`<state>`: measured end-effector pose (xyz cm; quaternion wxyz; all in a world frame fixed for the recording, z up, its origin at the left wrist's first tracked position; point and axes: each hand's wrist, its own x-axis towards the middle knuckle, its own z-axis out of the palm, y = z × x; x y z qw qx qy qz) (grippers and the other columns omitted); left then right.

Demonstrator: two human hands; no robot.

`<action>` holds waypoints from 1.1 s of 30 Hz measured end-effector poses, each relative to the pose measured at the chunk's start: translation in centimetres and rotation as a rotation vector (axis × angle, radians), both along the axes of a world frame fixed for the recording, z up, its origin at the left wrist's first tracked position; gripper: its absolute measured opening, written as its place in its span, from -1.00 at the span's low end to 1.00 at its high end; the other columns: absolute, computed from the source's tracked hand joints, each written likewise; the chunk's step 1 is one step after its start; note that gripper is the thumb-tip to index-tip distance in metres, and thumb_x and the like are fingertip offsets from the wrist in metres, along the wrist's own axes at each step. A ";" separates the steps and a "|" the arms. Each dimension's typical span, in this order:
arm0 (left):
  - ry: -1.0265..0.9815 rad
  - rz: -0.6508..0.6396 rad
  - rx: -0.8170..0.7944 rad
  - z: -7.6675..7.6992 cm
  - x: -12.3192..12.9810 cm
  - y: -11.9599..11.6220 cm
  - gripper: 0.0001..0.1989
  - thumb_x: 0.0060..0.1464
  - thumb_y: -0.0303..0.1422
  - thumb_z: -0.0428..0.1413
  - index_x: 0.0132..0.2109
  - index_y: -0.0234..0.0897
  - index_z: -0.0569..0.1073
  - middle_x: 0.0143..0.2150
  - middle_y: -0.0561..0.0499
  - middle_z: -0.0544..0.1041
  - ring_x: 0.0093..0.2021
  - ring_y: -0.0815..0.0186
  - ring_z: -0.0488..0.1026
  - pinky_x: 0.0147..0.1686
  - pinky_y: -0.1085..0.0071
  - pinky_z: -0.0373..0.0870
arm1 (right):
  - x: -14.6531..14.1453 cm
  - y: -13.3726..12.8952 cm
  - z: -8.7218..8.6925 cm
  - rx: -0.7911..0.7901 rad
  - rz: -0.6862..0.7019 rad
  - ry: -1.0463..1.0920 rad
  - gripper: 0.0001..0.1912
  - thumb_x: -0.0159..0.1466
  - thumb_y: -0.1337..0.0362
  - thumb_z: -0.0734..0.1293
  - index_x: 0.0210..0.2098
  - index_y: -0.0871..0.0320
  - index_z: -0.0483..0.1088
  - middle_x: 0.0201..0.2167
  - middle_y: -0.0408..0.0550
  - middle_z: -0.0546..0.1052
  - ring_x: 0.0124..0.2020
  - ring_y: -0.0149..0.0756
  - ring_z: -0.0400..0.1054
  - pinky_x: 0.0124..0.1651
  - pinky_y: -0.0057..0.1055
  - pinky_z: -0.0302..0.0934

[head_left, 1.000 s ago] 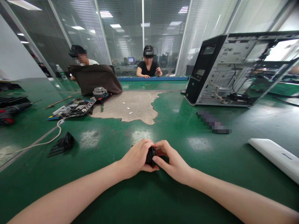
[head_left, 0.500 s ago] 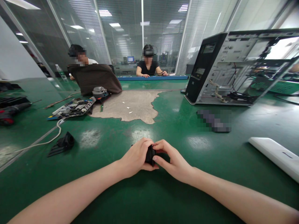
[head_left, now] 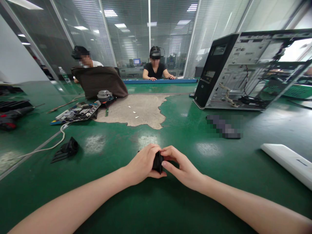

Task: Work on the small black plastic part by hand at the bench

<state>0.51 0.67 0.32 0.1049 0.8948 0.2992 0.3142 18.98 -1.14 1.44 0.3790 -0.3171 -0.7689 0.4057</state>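
A small black plastic part (head_left: pixel 157 163) is between my two hands, just above or on the green table; its exact kind is hidden by my fingers. My left hand (head_left: pixel 140 164) wraps round it from the left, thumb low and fingers over the top. From the right, my right hand (head_left: pixel 183 168) has its curled fingertips and thumb against the part's right side. Off to the left lies another black plastic piece (head_left: pixel 66 149) with a round body and flat prongs.
An opened computer case (head_left: pixel 216 71) stands at the right. Nearer lie a blurred dark object (head_left: pixel 224 126) and a white panel (head_left: pixel 287 162). At left are a circuit board (head_left: pixel 79 112), a white cable (head_left: pixel 63 131) and a power drill (head_left: pixel 14 113). Two people sit across the table.
Both hands stay in nearly the same place round the black part. My right thumb has shifted slightly. The whole view has drifted a little.
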 end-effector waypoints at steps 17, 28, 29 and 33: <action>0.004 -0.003 0.002 0.1 0.0 0.0 -0.32 -0.20 -0.26 0.25 0.01 -0.26 0.05 -0.10 -0.10 0.27 -0.10 0.15 0.32 -0.12 0.18 0.35 | 0.2 0.3 0.2 0.030 0.008 -0.037 -0.84 0.20 0.36 0.24 -0.20 0.14 0.23 -0.21 -0.03 0.31 -0.18 -0.26 0.27 -0.09 -0.24 0.24; -0.003 0.012 -0.042 0.1 -0.1 -0.1 -0.33 -0.20 -0.25 0.25 0.01 -0.25 0.06 -0.11 -0.09 0.27 -0.12 0.16 0.33 -0.14 0.18 0.35 | 0.0 0.3 0.6 -0.027 0.027 -0.065 -0.80 0.19 0.37 0.26 -0.18 0.15 0.22 -0.24 -0.05 0.35 -0.17 -0.27 0.29 -0.07 -0.24 0.23; -0.005 0.015 -0.046 0.1 -0.1 -0.1 -0.33 -0.20 -0.26 0.25 0.01 -0.25 0.06 -0.11 -0.09 0.27 -0.12 0.17 0.33 -0.14 0.18 0.36 | 0.0 0.2 0.5 0.008 0.019 -0.070 -0.77 0.17 0.38 0.27 -0.17 0.15 0.22 -0.22 -0.04 0.34 -0.16 -0.26 0.28 -0.07 -0.24 0.22; -0.021 0.012 -0.043 0.0 -0.1 0.0 -0.33 -0.21 -0.27 0.25 0.01 -0.24 0.07 -0.12 -0.08 0.28 -0.12 0.17 0.33 -0.15 0.18 0.35 | 0.1 0.3 0.4 0.090 -0.007 -0.074 -0.79 0.18 0.38 0.26 -0.17 0.14 0.24 -0.20 -0.03 0.33 -0.16 -0.26 0.26 -0.09 -0.24 0.21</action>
